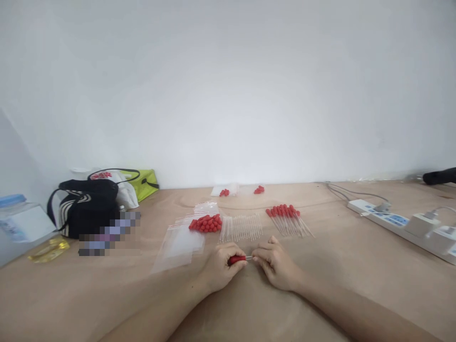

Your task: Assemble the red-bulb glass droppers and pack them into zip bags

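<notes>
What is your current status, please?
Left hand: closed on red cap. Right hand: pinching pale stick at cap's end. Loose sticks lie beyond; nothing seen blocking the hands.

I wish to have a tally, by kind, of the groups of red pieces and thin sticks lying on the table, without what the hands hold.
Piles of loose red pieces: 3 (one large pile, small back-left pile, small back-right pile)
Rows of bare sticks: 1
Fanned groups of red-ended sticks: 1
Total: 5 groups
</notes>
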The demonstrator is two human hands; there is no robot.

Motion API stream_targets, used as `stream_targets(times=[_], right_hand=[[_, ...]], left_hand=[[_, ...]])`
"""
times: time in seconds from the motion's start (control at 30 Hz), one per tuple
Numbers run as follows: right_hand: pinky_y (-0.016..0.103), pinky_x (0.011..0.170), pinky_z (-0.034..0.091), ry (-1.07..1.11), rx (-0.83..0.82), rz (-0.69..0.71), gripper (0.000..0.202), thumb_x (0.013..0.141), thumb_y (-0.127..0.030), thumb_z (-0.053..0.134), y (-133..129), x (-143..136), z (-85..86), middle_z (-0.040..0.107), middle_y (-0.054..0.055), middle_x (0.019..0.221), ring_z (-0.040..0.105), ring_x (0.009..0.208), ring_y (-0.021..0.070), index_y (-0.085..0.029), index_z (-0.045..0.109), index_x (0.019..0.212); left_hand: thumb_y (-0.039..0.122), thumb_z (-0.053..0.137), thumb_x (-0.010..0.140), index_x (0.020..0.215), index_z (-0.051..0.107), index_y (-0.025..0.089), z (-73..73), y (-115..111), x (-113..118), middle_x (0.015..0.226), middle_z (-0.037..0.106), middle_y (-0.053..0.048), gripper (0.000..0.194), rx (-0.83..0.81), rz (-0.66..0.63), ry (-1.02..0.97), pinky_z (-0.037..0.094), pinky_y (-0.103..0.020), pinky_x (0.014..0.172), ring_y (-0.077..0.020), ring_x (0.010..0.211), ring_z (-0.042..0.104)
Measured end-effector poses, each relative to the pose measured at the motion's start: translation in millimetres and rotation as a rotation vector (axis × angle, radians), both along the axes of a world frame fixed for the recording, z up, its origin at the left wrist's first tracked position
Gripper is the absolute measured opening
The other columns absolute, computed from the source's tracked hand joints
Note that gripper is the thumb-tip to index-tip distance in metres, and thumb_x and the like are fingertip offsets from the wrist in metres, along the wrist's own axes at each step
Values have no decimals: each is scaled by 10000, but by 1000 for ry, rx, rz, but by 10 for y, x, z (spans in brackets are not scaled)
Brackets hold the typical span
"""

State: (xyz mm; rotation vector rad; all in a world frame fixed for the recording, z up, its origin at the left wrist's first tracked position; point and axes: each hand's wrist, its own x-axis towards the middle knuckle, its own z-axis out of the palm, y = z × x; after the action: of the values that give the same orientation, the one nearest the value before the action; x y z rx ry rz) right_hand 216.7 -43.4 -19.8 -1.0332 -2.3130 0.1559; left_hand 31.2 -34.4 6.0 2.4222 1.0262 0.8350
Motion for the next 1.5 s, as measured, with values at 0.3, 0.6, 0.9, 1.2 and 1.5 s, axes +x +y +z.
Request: stream_targets(times=[0.3,0.6,0.9,1.2,1.5], right_hand=[[259,684,272,15,-104,2,230,843,-156,347,31,-33,16,564,4,719,488,675,114,-183,558,758],[285,691,240,-188,11,-73,225,841,-215,385,24,0,139,593,34,783,490,777,147,-189,599,777],[294,742,300,66,-233,-876,241,806,-294,382,601,296,319,650,53,850,532,920,213,-209,603,848],[350,829,279,-11,-286,-1024,180,765,-266,414,821,328,171,647,82,810,551,918,229,-176,545,851],[383,854,231,-82,-250,-1024,338,785,-420,371,909,308,76,648,93,804,535,931,238,-173,602,770]], left_hand=[[116,533,730,739,633,145,-40,39,-20,709,608,-21,105,47,-30,24,417,-221,619,-132,658,560],[135,541,737,836,628,180,-80,87,-31,783,599,-17,140,22,15,2,439,-254,674,-146,712,557],[177,538,730,1109,445,253,-113,10,-102,943,481,-20,397,0,76,44,456,-297,707,-158,766,512],[198,515,745,1029,486,233,-76,17,-91,960,477,-27,287,-55,36,64,464,-280,654,-155,750,514],[166,505,747,930,540,206,-73,16,-91,936,486,-36,191,-40,25,78,436,-298,715,-156,754,499]])
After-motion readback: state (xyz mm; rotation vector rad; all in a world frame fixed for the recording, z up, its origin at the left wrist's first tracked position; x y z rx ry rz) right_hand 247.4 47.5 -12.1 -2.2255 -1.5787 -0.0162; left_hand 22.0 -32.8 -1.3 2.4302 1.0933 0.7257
